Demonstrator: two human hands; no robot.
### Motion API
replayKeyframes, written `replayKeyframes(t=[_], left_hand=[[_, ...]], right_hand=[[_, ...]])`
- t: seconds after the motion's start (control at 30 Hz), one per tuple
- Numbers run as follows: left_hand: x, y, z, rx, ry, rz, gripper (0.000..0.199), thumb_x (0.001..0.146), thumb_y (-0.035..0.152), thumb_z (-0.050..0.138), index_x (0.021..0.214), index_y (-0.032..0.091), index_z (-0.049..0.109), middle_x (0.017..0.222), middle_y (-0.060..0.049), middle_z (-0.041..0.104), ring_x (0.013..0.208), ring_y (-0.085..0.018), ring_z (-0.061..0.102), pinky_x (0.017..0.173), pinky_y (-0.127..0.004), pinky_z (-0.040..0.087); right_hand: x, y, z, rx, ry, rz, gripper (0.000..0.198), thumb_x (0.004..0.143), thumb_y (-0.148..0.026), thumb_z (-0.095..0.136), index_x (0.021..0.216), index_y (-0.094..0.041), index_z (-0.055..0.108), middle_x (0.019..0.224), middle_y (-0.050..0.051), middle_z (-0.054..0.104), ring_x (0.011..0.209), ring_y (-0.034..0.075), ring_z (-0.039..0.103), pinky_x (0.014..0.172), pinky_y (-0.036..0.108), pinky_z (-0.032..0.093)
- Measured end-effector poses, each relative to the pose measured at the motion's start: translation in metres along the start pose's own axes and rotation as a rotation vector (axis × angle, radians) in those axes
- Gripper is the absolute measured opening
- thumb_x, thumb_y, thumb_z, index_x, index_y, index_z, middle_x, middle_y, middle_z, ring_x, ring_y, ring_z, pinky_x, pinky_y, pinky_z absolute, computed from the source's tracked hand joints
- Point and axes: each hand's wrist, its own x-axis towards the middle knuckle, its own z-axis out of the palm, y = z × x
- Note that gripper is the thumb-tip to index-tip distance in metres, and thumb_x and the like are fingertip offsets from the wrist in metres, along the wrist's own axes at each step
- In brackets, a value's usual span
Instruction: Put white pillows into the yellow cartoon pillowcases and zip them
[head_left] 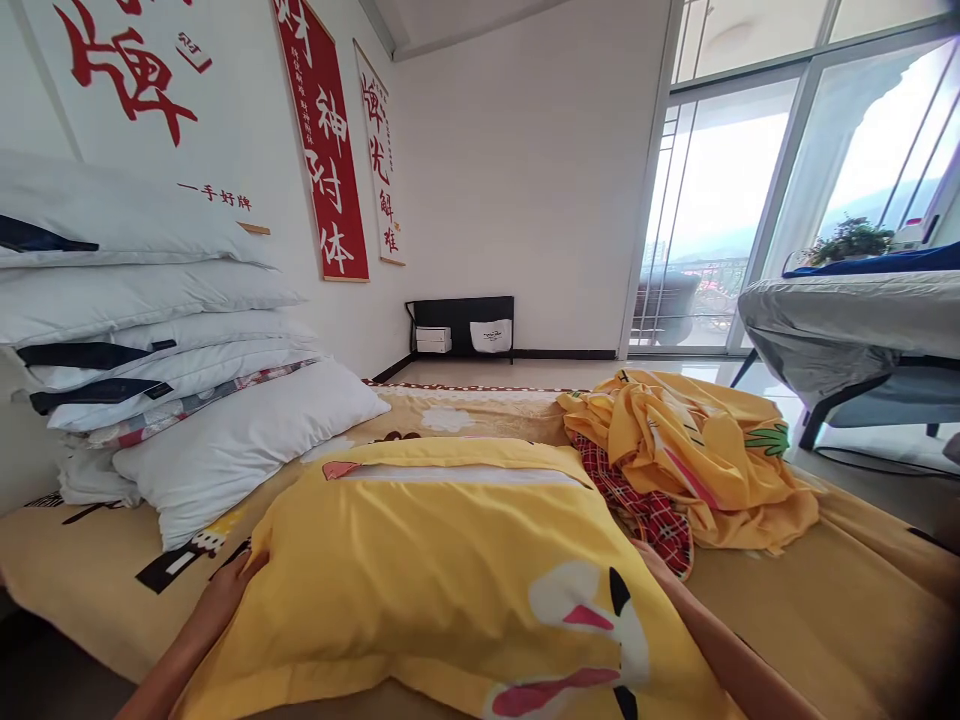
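Note:
A plump pillow in a yellow pillowcase point(420, 570) with a rabbit print lies in front of me. Along its far side the case's opening gapes, and a strip of the white pillow inside point(465, 475) shows. My left hand point(238, 578) is closed on the pillow's left edge, its fingers partly tucked out of sight. At the right edge, my right hand point(649, 560) presses against the pillow's side; its fingers are hidden behind the cloth.
White pillows point(150, 290) are stacked at the left, one white pillow point(262, 440) leaning against them. Crumpled yellow bedding point(690, 450) with red plaid cloth point(652, 510) lies right on the tan bedsheet point(840, 590). A covered table point(825, 310) stands beyond, near glass doors.

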Motion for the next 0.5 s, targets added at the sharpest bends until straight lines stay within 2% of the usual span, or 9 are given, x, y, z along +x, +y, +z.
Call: replayKeyframes(t=[0.07, 0.13, 0.23, 0.3, 0.4, 0.5], left_hand=[[-0.001, 0.011, 0.001, 0.111, 0.132, 0.087, 0.049, 0.072, 0.062, 0.043, 0.084, 0.021, 0.066, 0.087, -0.009, 0.074, 0.089, -0.032, 0.066, 0.073, -0.035, 0.051], [0.000, 0.014, 0.000, 0.201, 0.192, 0.122, 0.052, 0.076, 0.062, 0.037, 0.087, 0.021, 0.066, 0.087, -0.008, 0.074, 0.087, -0.032, 0.066, 0.072, -0.034, 0.050], [0.000, 0.004, 0.001, 0.238, 0.145, 0.118, 0.051, 0.079, 0.061, 0.034, 0.085, 0.021, 0.066, 0.089, -0.008, 0.074, 0.087, -0.031, 0.067, 0.072, -0.033, 0.050], [0.001, -0.006, 0.006, 0.236, 0.117, 0.095, 0.052, 0.081, 0.061, 0.033, 0.087, 0.021, 0.066, 0.092, -0.008, 0.074, 0.090, -0.030, 0.067, 0.074, -0.033, 0.050], [0.001, -0.019, 0.015, 0.238, 0.120, 0.043, 0.054, 0.084, 0.058, 0.030, 0.089, 0.020, 0.068, 0.095, -0.011, 0.074, 0.095, -0.032, 0.066, 0.077, -0.035, 0.050], [-0.001, -0.027, 0.020, 0.239, 0.119, 0.025, 0.057, 0.085, 0.056, 0.028, 0.094, 0.018, 0.069, 0.100, -0.014, 0.073, 0.098, -0.033, 0.066, 0.079, -0.036, 0.049]], right_hand=[[0.009, -0.002, 0.008, -0.085, 0.082, 0.003, 0.046, 0.073, -0.061, 0.045, 0.076, -0.021, 0.069, 0.082, 0.011, 0.073, 0.089, 0.033, 0.066, 0.072, 0.037, 0.052], [0.015, 0.009, 0.011, -0.237, 0.135, 0.036, 0.047, 0.081, -0.057, 0.036, 0.081, -0.021, 0.067, 0.084, 0.013, 0.073, 0.089, 0.034, 0.066, 0.071, 0.038, 0.049], [0.015, 0.034, 0.013, -0.474, 0.093, 0.068, 0.052, 0.089, -0.049, 0.024, 0.094, -0.020, 0.067, 0.090, 0.016, 0.072, 0.090, 0.033, 0.067, 0.072, 0.038, 0.047], [0.013, 0.048, 0.013, -0.536, 0.049, 0.069, 0.057, 0.091, -0.049, 0.019, 0.097, -0.017, 0.067, 0.095, 0.018, 0.072, 0.093, 0.032, 0.067, 0.075, 0.038, 0.047], [0.014, 0.063, 0.011, -0.584, 0.021, 0.092, 0.061, 0.091, -0.050, 0.018, 0.085, -0.016, 0.068, 0.095, 0.020, 0.071, 0.096, 0.033, 0.066, 0.079, 0.039, 0.048], [0.015, 0.072, 0.008, -0.613, 0.022, 0.065, 0.057, 0.091, -0.046, 0.021, 0.077, -0.018, 0.068, 0.089, 0.018, 0.073, 0.091, 0.031, 0.068, 0.077, 0.037, 0.049]])
